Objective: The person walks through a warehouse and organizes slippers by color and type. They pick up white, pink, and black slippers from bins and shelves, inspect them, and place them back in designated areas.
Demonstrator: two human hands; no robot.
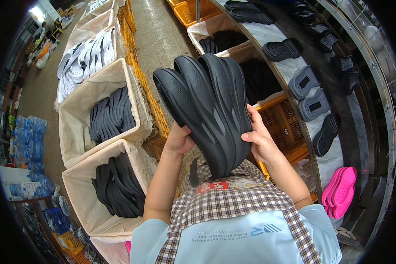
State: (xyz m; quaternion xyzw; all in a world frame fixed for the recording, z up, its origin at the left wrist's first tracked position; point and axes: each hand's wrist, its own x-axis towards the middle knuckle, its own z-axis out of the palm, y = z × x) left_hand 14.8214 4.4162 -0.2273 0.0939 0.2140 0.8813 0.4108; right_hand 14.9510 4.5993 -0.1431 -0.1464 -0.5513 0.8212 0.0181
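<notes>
Between my two hands is a bundle of several black foam shoe soles [207, 105], stood on edge side by side in front of my checked apron. My left hand [179, 140] grips the bundle's left side, its fingers mostly hidden behind the soles. From the right, my right hand [260, 136] presses it with the thumb on the near face. To my left, a cloth-lined basket [81, 193] holds more black soles [119, 187]. Dark grey soles [114, 115] fill the lined basket just beyond it.
White soles [86, 59] heap in a farther basket. Along my right runs a belt [328, 163] carrying black and grey clogs [313, 104] and a pink stack [340, 192]. Orange crates [282, 127] stand below it. Bottled water packs [29, 138] sit far left.
</notes>
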